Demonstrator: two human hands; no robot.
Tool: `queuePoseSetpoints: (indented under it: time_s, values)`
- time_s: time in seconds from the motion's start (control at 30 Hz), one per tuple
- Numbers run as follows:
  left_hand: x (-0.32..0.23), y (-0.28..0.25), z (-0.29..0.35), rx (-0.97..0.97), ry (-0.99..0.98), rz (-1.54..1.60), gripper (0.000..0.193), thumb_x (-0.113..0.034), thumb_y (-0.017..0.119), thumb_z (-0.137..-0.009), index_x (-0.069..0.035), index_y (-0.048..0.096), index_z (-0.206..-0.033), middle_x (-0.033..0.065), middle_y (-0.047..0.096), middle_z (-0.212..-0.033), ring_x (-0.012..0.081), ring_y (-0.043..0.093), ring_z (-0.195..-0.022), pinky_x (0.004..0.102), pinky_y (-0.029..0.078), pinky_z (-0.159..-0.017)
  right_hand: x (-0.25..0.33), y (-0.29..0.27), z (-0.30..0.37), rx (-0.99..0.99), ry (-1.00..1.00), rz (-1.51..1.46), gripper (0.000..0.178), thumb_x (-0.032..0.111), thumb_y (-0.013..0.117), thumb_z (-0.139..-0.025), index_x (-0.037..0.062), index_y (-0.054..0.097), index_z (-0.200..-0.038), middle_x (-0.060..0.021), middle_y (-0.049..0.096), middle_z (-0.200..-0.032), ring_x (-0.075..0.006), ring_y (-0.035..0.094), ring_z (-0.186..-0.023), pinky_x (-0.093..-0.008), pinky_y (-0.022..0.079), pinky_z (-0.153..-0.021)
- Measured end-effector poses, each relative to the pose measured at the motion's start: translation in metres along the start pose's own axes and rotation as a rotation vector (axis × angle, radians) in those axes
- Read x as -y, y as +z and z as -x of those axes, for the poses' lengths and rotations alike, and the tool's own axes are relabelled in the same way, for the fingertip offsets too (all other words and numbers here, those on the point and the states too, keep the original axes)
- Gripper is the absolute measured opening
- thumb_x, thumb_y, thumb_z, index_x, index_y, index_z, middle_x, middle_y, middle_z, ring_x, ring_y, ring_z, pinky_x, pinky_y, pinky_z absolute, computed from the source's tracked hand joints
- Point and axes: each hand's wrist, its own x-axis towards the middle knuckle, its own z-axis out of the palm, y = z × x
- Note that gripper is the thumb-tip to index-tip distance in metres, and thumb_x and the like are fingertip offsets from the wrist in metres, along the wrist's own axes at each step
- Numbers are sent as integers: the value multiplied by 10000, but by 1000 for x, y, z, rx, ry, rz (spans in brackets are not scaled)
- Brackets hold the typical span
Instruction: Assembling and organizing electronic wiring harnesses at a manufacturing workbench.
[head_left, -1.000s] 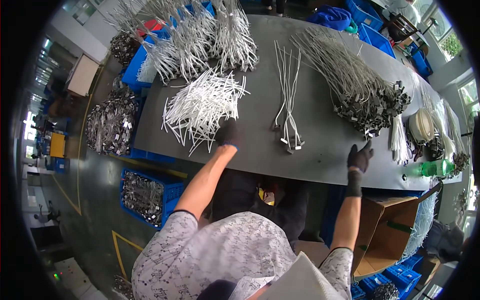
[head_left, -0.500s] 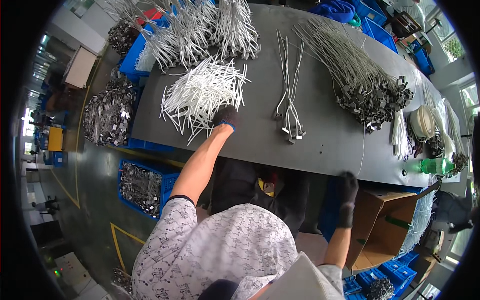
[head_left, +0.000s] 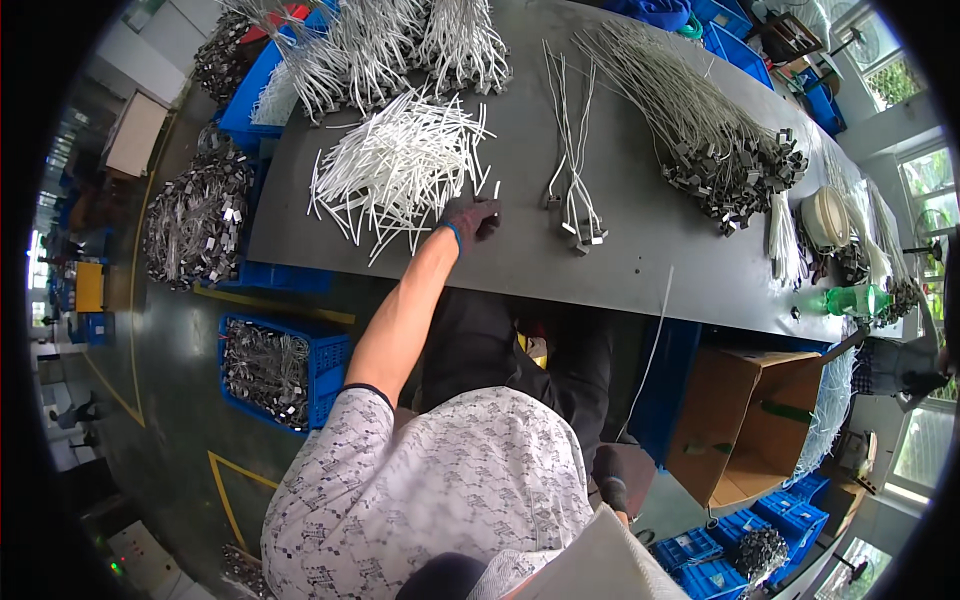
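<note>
Wearing a dark glove with a blue cuff, my left hand [head_left: 472,220] is closed at the near edge of the pile of short white tubes [head_left: 400,160]. A single white tube [head_left: 497,189] sticks up from its fingertips. Low beside my right thigh is my right hand [head_left: 610,478], also in a dark glove, its fingers partly hidden. A long thin wire [head_left: 652,352] rises from it toward the table edge, so it appears closed on that wire. Several wires with dark connectors and white sleeves [head_left: 577,205] lie apart on the table, right of my left hand.
A large bundle of wires with dark connectors [head_left: 735,175] covers the table's right side. More bundles [head_left: 400,45] stand at the far left. A green bottle [head_left: 857,300] and a tape roll [head_left: 826,218] sit far right. An open cardboard box [head_left: 740,425] stands below; blue crates [head_left: 325,375] flank me.
My left hand has drawn slightly right from the white pile, and a tube now shows in its fingers. My right hand has dropped from the table edge to beside my thigh, drawing the wire down.
</note>
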Motion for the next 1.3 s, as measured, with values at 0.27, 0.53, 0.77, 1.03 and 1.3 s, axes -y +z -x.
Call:
queuePoseSetpoints:
  time_s: [0.27, 0.53, 0.77, 1.03, 1.3]
  values:
    - [24, 138, 53, 409, 20, 598, 120, -60, 651, -919, -12, 636, -1028, 115, 690, -891, 258, 697, -833, 431, 610, -792, 86, -174, -39, -456, -83, -162, 179, 164, 599, -876, 91, 666, -1025, -195, 698, -926, -423, 671, -860, -502, 541, -713]
    - [-46, 179, 85, -39, 518, 701, 91, -116, 567, -977, -25, 577, -977, 93, 674, -797, 209, 686, -663, 366, 584, -597, 77, -180, -60, -547, -119, -42, 139, 215, 600, -887, 102, 668, -929, -173, 706, -877, -400, 692, -844, -490, 556, -696]
    - [-55, 167, 106, -53, 740, 467, 149, -141, 609, -959, -6, 590, -899, 74, 669, -754, 123, 622, -603, 288, 506, -531, 77, -167, -48, -291, -30, -68, 208, 239, 700, -799, 101, 692, -954, -196, 720, -930, -395, 700, -896, -481, 567, -743]
    - [-16, 185, 88, 233, 625, 59, 243, -241, 700, -939, -6, 695, -880, 17, 686, -755, 89, 622, -671, 250, 497, -588, 129, -249, -38, -612, -414, -598, 145, 137, 640, -890, 64, 692, -1004, -173, 685, -925, -364, 663, -818, -398, 540, -696]
    - [35, 197, 146, 382, 648, 25, 165, -156, 690, -944, -3, 726, -994, 13, 717, -870, 71, 614, -813, 251, 503, -727, 222, -378, -67, -564, -240, -1689, 290, 181, 580, -994, -36, 618, -1182, -128, 642, -875, -182, 595, -718, -326, 495, -699]
